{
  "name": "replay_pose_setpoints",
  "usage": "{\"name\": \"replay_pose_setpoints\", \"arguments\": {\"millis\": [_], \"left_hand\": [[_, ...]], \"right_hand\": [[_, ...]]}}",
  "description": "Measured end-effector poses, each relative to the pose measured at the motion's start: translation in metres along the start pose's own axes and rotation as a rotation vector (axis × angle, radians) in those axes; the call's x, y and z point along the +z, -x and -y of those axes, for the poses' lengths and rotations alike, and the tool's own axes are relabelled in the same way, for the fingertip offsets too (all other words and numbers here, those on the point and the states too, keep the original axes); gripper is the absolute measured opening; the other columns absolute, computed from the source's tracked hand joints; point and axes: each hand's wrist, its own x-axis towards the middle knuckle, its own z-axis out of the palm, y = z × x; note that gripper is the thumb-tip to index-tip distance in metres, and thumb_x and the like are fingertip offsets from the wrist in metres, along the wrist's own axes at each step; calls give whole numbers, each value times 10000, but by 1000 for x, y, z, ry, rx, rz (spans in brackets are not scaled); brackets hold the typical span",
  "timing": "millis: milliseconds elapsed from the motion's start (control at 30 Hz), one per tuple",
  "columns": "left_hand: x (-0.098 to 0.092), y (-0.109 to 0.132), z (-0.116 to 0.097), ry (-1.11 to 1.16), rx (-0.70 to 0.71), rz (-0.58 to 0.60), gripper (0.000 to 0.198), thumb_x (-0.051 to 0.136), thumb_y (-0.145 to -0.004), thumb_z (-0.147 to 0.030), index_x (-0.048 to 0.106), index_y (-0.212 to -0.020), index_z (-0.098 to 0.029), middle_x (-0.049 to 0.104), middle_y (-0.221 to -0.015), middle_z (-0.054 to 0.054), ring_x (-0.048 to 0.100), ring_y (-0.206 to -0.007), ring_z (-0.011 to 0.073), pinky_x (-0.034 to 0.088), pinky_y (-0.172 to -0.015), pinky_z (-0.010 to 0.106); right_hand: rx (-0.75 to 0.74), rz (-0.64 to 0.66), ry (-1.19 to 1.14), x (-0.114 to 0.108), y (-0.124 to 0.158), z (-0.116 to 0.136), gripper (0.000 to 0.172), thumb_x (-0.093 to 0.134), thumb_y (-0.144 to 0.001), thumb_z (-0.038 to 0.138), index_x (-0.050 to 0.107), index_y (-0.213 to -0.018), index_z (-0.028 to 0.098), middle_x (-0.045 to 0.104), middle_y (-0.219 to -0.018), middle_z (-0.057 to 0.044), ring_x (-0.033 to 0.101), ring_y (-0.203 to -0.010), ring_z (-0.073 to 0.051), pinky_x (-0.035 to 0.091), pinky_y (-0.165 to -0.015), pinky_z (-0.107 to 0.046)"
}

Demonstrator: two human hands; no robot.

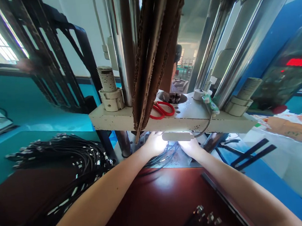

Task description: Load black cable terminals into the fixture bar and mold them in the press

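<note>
Both my arms reach under the pale, chipped plate [120, 120] of a press. My left hand [157, 144] is just beneath the plate's front edge, washed out by bright light, and its fingers are hidden. To its right, my right hand [189, 146] is partly covered by a white lamp bar [177, 136], its fingers also out of sight. Dark thin cables [165, 157] loop over the metal bed [182, 162] between and below the hands. Whether either hand grips a cable cannot be made out.
Red-handled scissors [163, 109] and folded cardboard [152, 57] rest on the plate. A heap of black cables [86, 153] lies at left. Cable ends with metal connectors [206, 216] lie on the brown board [160, 202]. Black bars [253, 153] stick out at right.
</note>
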Motion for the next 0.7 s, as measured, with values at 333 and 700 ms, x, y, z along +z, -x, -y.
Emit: {"name": "replay_pose_setpoints", "arguments": {"millis": [333, 700], "left_hand": [[12, -2, 3, -25, 52, 23, 278, 390, -851, -232, 583, -1046, -185, 570, -1163, 96, 494, -1100, 239, 382, -931, 425], [-15, 2, 19, 80, -209, 57, 331, 444, -796, -186, 579, -1098, -176, 666, -973, 83, 596, -955, 215, 437, -863, 312]], "right_hand": [[38, -17, -107, -4, 13, -10, 399, 447, -713, 7, 639, -1034, 145, 680, -943, -94, 617, -867, -204, 444, -827, -301], [186, 4, -44, 5, -23, 21, 239, 450, -823, 116, 683, -856, 159, 694, -822, -89, 629, -799, -220, 475, -732, -306]]}}
